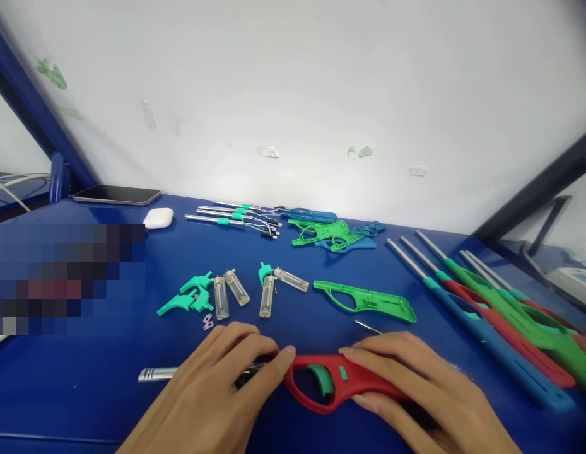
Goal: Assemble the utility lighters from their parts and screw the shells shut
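Note:
A red utility lighter [342,388] with a teal trigger [323,381] in its loop lies low over the front of the blue table. Its handle is between the thumb and fingers of my right hand [425,384]. My left hand [219,384] closes around the front end, thumb and index at the nose. Left of that hand, a silver metal tube [155,374] sticks out; where it joins the red body is covered by my fingers. Just beyond lie a green lighter shell half [363,298], clear fuel tanks [221,299] and teal triggers [198,293].
At the back are metal tubes with wires [226,217] and a pile of green and blue shell halves [325,233]. Several long lighters [491,334] lie along the right. A phone [117,194] and white earbud case [159,218] sit back left. A thin metal tool [367,326] lies behind my right hand.

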Demonstrator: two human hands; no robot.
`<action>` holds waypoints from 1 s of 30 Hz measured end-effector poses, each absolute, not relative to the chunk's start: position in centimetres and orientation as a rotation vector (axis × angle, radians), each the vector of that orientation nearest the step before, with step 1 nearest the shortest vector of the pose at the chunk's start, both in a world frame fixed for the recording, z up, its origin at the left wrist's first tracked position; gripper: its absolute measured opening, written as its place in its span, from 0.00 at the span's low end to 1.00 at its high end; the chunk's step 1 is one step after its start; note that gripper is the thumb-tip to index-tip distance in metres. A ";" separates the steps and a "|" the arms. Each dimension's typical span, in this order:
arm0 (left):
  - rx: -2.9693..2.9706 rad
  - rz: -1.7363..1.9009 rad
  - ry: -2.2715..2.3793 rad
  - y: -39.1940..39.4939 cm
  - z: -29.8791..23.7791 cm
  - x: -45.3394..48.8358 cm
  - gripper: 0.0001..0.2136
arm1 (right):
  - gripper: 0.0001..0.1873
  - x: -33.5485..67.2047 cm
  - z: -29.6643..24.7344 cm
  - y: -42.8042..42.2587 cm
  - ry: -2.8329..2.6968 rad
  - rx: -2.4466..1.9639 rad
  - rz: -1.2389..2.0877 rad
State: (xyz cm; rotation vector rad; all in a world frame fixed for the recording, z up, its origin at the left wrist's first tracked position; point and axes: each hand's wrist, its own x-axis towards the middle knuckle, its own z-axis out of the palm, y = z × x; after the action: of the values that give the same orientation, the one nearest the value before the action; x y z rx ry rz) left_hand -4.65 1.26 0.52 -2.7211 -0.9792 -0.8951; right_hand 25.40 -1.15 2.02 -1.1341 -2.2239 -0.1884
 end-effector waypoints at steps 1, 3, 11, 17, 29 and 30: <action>-2.729 -0.890 -0.980 1.3 0.4 -4.6 0.27 | 0.15 25.4 2.0 -1.2 -2.219 -1.135 -0.179; -2.728 -0.901 -0.992 1.1 0.1 -4.6 0.27 | 0.14 25.5 2.0 -1.3 -2.215 -1.128 -0.154; -2.539 -1.005 -1.116 0.3 -0.3 -3.6 0.21 | 0.17 26.3 1.5 -1.8 -2.028 -1.233 -0.123; -2.685 -0.943 -1.011 0.5 0.4 -2.1 0.15 | 0.16 26.6 1.7 -1.8 -1.890 -1.290 -0.079; -2.915 -0.761 -1.009 0.6 0.5 -1.6 0.16 | 0.15 26.1 2.3 -1.8 -1.864 -1.318 0.029; -2.909 -0.740 -1.012 0.6 0.6 -1.6 0.16 | 0.15 26.1 2.3 -1.8 -1.870 -1.312 0.030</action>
State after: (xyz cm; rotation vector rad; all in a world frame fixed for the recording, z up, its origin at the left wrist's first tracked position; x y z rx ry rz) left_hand -1.64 0.57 0.56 -2.9085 -1.0124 -0.7404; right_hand 26.15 -1.77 2.28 -1.3118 -1.8702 0.0300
